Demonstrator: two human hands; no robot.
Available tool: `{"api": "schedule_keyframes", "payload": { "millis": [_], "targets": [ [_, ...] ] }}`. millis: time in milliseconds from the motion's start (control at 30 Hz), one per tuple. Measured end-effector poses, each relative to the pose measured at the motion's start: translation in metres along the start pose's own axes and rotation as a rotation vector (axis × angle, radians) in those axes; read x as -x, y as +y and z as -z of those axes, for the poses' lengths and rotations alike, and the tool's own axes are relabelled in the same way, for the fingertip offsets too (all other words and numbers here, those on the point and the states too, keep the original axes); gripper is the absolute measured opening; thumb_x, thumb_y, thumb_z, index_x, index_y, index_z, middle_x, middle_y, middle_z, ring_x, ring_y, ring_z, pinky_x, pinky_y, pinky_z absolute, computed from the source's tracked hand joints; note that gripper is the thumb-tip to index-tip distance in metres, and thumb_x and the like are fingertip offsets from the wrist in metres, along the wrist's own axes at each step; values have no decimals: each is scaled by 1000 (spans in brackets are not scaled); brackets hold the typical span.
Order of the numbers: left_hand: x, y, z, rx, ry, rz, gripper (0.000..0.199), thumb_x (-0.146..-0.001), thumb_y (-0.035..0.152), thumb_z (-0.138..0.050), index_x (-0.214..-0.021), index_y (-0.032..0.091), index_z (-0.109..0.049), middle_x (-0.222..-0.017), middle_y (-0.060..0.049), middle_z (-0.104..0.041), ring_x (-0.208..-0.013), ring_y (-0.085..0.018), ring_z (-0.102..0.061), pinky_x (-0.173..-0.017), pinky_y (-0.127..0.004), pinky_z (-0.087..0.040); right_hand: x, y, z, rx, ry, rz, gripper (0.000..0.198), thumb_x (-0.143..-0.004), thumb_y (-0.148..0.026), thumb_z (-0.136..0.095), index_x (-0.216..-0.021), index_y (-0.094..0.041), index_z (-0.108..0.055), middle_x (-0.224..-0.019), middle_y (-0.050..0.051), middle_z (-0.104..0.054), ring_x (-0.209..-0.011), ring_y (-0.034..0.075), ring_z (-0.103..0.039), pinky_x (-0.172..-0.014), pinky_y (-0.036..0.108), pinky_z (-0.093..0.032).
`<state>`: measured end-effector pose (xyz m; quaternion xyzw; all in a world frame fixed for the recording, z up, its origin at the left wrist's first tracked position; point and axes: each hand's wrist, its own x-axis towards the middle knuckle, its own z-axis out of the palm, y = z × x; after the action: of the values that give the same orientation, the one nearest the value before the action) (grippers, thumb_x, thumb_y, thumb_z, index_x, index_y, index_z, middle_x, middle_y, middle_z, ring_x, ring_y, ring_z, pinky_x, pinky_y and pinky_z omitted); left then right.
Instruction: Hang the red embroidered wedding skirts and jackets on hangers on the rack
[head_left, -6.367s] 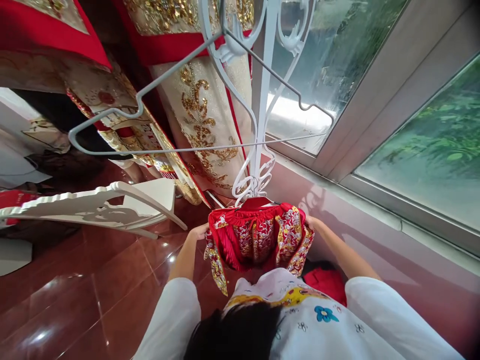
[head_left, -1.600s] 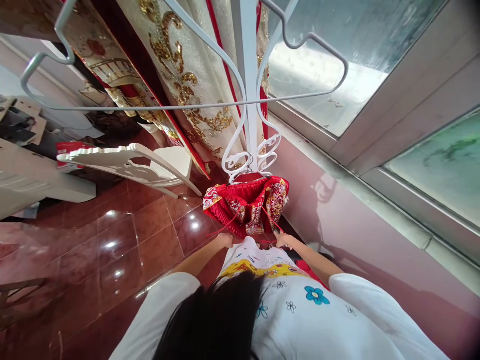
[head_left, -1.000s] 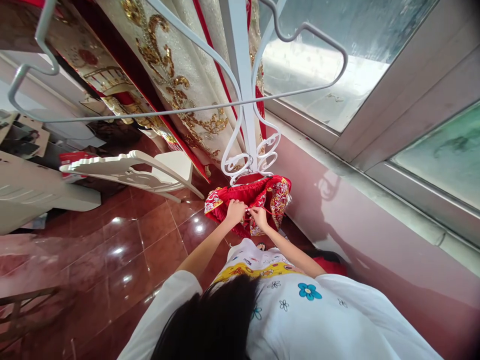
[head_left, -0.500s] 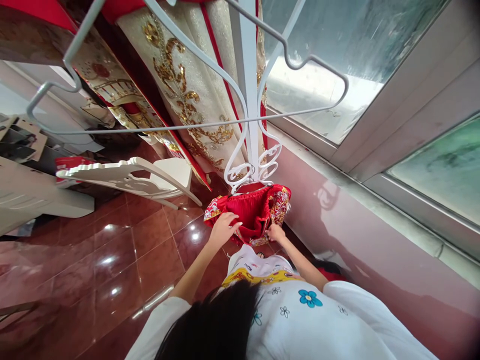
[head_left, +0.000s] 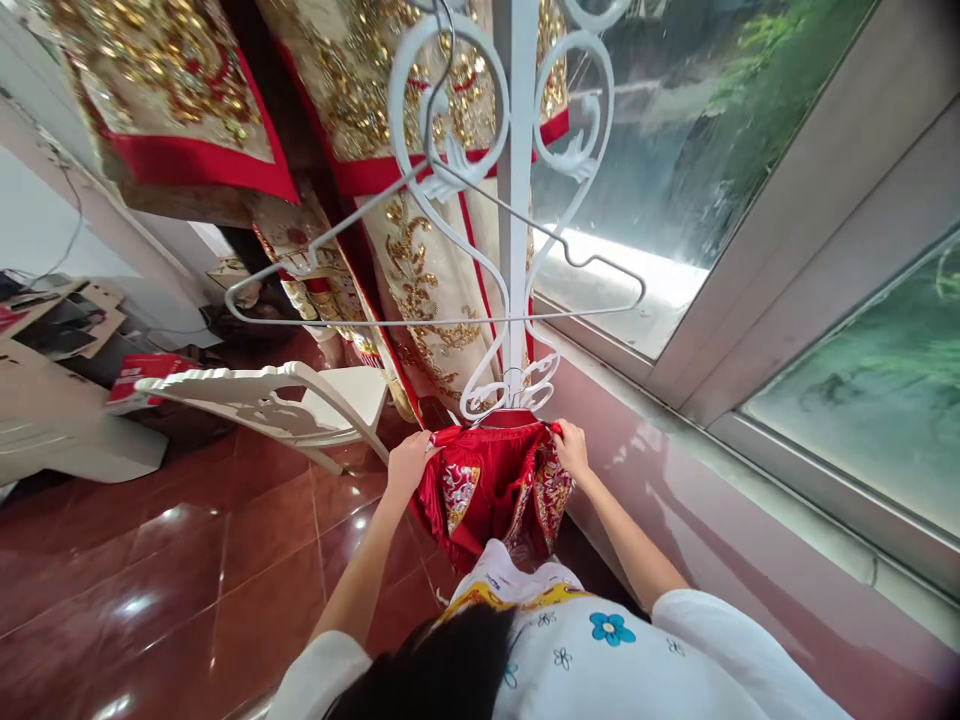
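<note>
Garment (head_left: 495,485) now gripped at top ends, one by left hand (head_left: 409,464), other by right hand (head_left: 573,452); front let go, top apparently being straightened.

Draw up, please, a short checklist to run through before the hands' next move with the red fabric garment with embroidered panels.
1. Left hand grips the upper left end of the red fabric garment with embroidered panels: ok.
2. Right hand grips its upper right end: ok.
3. Grey wire hanger apart from both hands: ok, it hangs above them in the view.
4. Garment lies smooth: not ok, its fabric is folded and gathered between the hands.
5. Garment secured to the white metal stand with scrolled sides: cannot tell, the join is too small to make out.
</note>
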<state>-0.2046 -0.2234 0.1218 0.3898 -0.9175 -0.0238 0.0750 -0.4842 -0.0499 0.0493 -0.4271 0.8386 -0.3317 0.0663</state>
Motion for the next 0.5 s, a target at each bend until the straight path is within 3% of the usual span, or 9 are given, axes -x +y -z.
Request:
{"api": "schedule_keyframes", "payload": {
  "millis": [133,267,367,433,500],
  "targets": [
    [-3,16,47,-37,63,-94,21,-87,38,-54,-92,18,-58,-97,-9,-66,-95,-24,-62,-73,-28,-45,26,4,18,-63,170,-2,30,-87,-27,-30,-94,-17,-58,-94,12,-65,-88,23,-57,-82,34,-42],
    [20,16,82,-55,210,-218,22,-86,38,-54,-93,18,-62,-91,-9,-68,-87,-24,-65,-72,-30,-48,56,-4,53,-119,336,86,32,-87,-34,-36,-101,-18,-61,-97,13,-66,-89,24,-62,-81,36,-48],
    [34,5,125,1,464,-279,28,-88,41,-50,-97,19,-64,-93,-9,-70,-87,-24,-66,-75,-30,-49,63,-40,110,-91,496,389,33,-88,-30,-44,-116,-21,-60,-97,10,-67,-83,20,-64,-74,31,-51],
    [35,1,170,41,622,-244,32,-88,45,-47,-100,20,-64,-96,-8,-70,-88,-24,-66,-78,-30,-48,55,-80,161,-11,527,595,36,-89,-22,-46,-123,-25,-59,-95,7,-67,-73,14,-63,-65,24,-49],
    [29,3,221,61,694,-144,35,-88,49,-46,-102,22,-64,-96,-6,-70,-85,-22,-66,-75,-29,-47,38,-128,213,62,538,636,37,-90,-23,-48,-125,-25,-59,-87,5,-67,-62,12,-60,-58,23,-46]
  ]
}}
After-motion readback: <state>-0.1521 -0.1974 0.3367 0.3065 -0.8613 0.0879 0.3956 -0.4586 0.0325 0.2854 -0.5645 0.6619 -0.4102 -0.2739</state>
